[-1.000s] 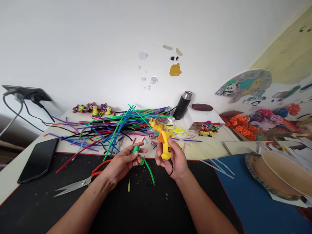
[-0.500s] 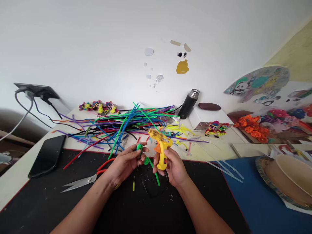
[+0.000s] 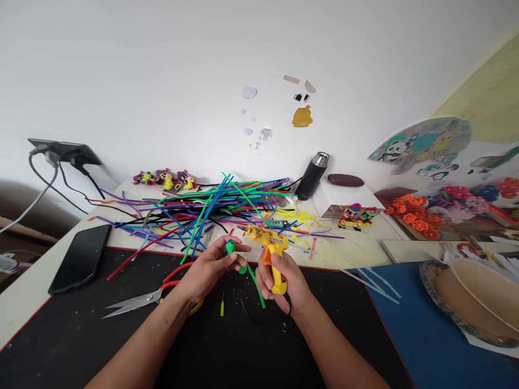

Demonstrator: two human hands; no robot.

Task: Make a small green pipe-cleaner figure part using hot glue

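My left hand [image 3: 213, 265] pinches a small green piece [image 3: 231, 247] of bent pipe cleaner between thumb and fingers. My right hand [image 3: 286, 275] is wrapped round the handle of a yellow glue gun [image 3: 271, 243], with fingers at its orange trigger. The gun's nozzle points left, just above and to the right of the green piece, not touching it. A green pipe cleaner [image 3: 257, 286] with a coiled end lies on the black mat [image 3: 227, 351] between my hands. Scissors [image 3: 140, 300] with red handles lie left of my left forearm, their handles partly hidden.
Many coloured pipe cleaners [image 3: 211, 205] are heaped along the back. A phone [image 3: 81, 259] lies at the left. A black flask [image 3: 312, 178], a white box [image 3: 330, 200] and small figures [image 3: 357, 217] stand behind. Clear sticks [image 3: 373, 283] and a bowl [image 3: 482, 302] are at the right.
The glue gun has tilted, its nozzle now pointing more to the left, and it sits slightly lower. My left hand has turned the green piece more upright. The view has shifted slightly.
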